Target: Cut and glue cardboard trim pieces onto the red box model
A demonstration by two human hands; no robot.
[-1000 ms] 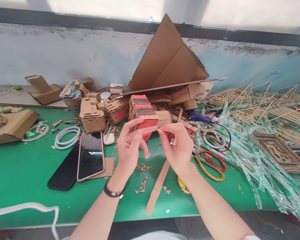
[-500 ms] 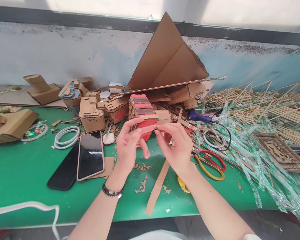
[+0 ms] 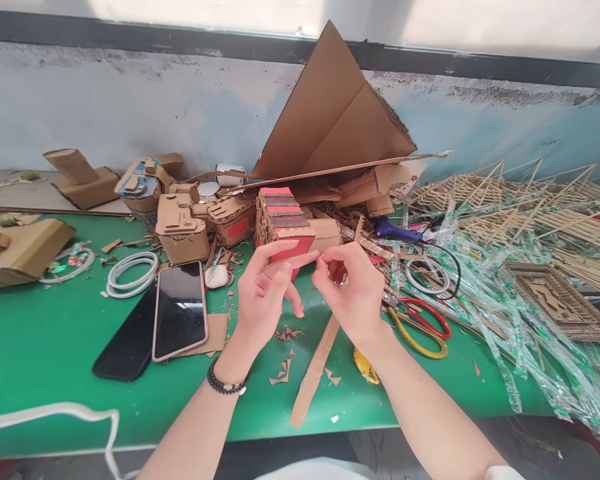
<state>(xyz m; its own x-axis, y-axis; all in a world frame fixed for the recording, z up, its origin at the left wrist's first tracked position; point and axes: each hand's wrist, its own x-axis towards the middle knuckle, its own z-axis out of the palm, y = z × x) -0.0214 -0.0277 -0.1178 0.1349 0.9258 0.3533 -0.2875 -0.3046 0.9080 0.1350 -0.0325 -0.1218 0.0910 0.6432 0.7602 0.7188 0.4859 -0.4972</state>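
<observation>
The left hand (image 3: 263, 293) and right hand (image 3: 353, 293) were raised together above the green desk (image 3: 45, 340). The left grip pinched a small red cardboard piece (image 3: 300, 256) between thumb and forefinger, its other fingers spread. The right grip was curled near the piece's end; whether it held it could not be determined. Directly behind stood a red-striped cardboard model (image 3: 283, 217). Scissors (image 3: 420, 327) lay just right of the right wrist, a phone (image 3: 181, 308) to the left. Risk noted: so light a pinch could let the piece slip among the cardboard scraps (image 3: 285, 370) below and be lost.
</observation>
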